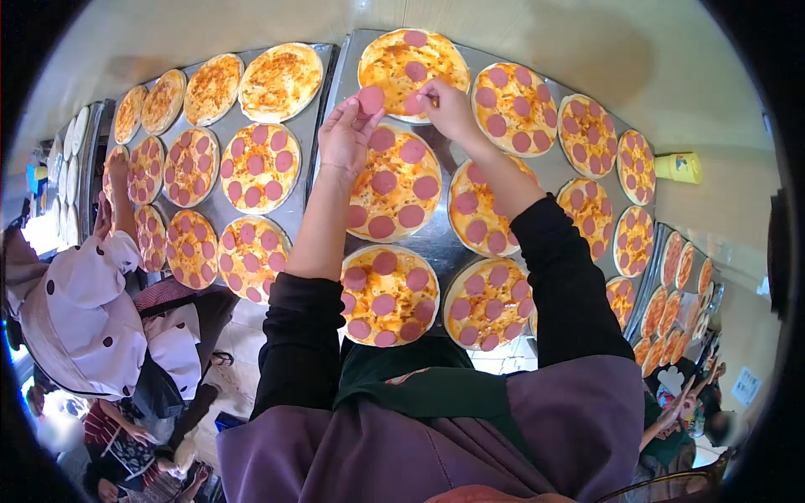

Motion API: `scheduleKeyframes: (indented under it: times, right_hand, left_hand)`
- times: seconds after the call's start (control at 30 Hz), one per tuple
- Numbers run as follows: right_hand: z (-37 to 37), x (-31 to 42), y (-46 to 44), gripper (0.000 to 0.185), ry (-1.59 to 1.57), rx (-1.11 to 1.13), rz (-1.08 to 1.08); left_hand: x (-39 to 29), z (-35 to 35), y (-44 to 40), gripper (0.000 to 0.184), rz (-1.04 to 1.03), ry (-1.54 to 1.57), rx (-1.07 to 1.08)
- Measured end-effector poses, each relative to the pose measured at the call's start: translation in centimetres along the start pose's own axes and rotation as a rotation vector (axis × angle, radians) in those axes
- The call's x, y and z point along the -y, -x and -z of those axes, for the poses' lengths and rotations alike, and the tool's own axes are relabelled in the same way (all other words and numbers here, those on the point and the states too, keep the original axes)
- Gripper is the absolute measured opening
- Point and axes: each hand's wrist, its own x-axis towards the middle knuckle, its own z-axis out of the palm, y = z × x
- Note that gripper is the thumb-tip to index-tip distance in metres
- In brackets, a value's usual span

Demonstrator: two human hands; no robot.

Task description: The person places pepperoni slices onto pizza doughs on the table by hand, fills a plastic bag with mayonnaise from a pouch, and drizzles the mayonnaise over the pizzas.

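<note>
Most pizzas point(404, 283) topped, one partly, four bare; left hand point(340, 142) clamped on meat slice point(371, 99), grip of right hand point(453, 113) indeterminate.

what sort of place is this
Probably a pizza kitchen or small food plant: rows of pizzas with meat slices lie on metal tables, and a co-worker is at the next one.
</note>
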Motion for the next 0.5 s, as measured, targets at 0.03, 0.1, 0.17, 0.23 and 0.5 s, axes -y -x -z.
scheduleKeyframes:
  times: [0.03, 0.1, 0.17, 0.23, 0.5]
  right_hand:
    - [0.2, 0.1, 0.1, 0.019, 0.195, 0.004, 0.067]
    - [0.5, 0.8, 0.3, 0.021, 0.391, 0.007, 0.137]
    - [0.5, 1.8, 0.6, 0.023, 0.531, -0.244, 0.253]
    - [-0.1, 1.6, 0.0, 0.024, 0.311, -0.209, 0.331]
    - [-1.6, 4.4, -0.2, 0.025, -0.08, -0.021, 0.427]
  left_hand:
    - [-0.1, 0.0, 0.1, 0.013, 0.0, -0.001, -0.001]
    - [-0.3, -0.1, 0.1, 0.013, -0.001, -0.06, 0.015]
    - [-0.4, -0.3, 0.1, 0.013, 0.007, -0.089, 0.029]
    - [-0.3, -0.6, 0.2, 0.014, 0.016, -0.117, 0.046]
    - [-0.1, -0.6, -0.2, 0.018, 0.043, -0.182, 0.096]
